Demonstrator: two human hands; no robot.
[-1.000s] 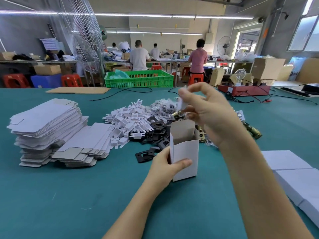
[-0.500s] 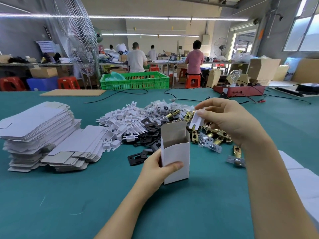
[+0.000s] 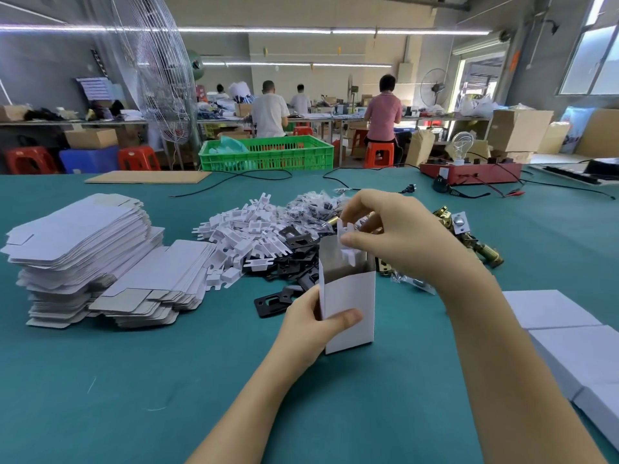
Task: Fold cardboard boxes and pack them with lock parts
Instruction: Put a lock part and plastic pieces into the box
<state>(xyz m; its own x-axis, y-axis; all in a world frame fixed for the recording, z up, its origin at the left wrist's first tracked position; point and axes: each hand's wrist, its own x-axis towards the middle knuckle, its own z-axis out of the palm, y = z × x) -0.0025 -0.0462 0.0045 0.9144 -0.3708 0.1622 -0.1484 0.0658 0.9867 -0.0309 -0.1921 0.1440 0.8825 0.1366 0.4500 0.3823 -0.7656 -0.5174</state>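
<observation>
Teal counter (image 3: 167, 380), box upright.
Your left hand (image 3: 311, 326) grips the box (image 3: 348, 306); your right hand (image 3: 395, 232) pinches a white insert (image 3: 348, 244) just above its open top.

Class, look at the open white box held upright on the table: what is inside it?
The right hand lowers a white plastic piece into the box, steadied by the left hand. Only its top shows above the rim; the front wall hides anything deeper.
</observation>
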